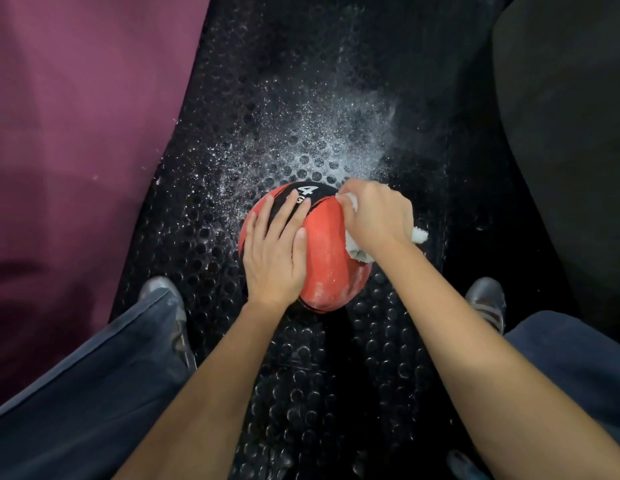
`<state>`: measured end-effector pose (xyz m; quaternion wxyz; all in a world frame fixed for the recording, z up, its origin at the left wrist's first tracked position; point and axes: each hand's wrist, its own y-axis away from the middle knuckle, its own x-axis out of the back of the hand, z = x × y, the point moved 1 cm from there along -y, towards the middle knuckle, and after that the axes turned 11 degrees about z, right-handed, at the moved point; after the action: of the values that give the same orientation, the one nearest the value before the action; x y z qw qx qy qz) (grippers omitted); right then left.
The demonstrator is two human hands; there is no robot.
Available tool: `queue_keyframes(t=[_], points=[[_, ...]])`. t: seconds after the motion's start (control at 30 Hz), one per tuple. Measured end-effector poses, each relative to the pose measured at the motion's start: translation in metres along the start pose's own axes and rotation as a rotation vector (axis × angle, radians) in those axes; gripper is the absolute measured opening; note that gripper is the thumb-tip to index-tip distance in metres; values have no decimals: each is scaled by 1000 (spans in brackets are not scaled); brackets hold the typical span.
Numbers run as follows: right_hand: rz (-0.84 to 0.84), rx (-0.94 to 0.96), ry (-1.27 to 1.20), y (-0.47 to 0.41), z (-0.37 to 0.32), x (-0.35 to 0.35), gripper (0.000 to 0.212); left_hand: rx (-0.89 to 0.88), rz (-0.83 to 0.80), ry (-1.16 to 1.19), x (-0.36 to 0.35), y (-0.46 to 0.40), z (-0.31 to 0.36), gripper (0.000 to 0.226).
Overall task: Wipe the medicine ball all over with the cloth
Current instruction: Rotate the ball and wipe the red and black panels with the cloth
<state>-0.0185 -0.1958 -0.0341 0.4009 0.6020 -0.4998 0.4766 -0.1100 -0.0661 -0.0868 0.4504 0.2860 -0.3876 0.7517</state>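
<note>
The medicine ball (327, 258), red with black panels and a white "4" on its far side, sits on a black studded rubber floor mat (301, 375) between the person's two feet. The left hand (275, 252) lies flat on the ball's left top, fingers straight and spread, pressing it steady. The right hand (377, 214) is bunched around a white cloth (419, 234), gripping it against the upper right of the ball; tufts of cloth stick out under the wrist and at the knuckles. The ball's near red panel carries pale dusty smears.

White powder (322, 147) is scattered across the mat beyond the ball, thickest just behind the right hand and thinning leftward. A grey shoe (163, 289) stands to the left of the ball and another shoe (487, 299) to the right, both under dark blue trouser legs. A maroon surface (76, 133) runs along the mat's left edge, and a dark bulky shape (571, 133) fills the upper right.
</note>
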Motion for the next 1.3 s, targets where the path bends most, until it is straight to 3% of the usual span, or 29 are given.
queue_keyframes(t=[0.13, 0.3, 0.43, 0.57, 0.73, 0.9, 1.07, 1.2, 1.3], points=[[48, 232, 83, 24, -9, 7, 27, 17, 38, 8, -3, 3, 8, 48], [23, 34, 44, 5, 6, 7, 27, -24, 40, -7, -5, 2, 14, 47], [42, 268, 88, 23, -15, 10, 27, 8, 27, -5, -4, -2, 13, 49], [14, 72, 62, -2, 1, 6, 28, -7, 12, 13, -5, -1, 11, 48], [35, 267, 82, 26, -17, 12, 28, 23, 25, 29, -4, 0, 10, 47], [7, 36, 73, 1, 8, 5, 29, 15, 21, 30, -4, -1, 13, 48], [72, 213, 48, 36, -14, 12, 29, 54, 35, 12, -5, -6, 11, 49], [68, 19, -28, 9, -2, 10, 30, 82, -32, 41, -6, -24, 16, 53], [27, 30, 47, -21, 0, 5, 28, 100, -86, 171, -8, -39, 11, 48]])
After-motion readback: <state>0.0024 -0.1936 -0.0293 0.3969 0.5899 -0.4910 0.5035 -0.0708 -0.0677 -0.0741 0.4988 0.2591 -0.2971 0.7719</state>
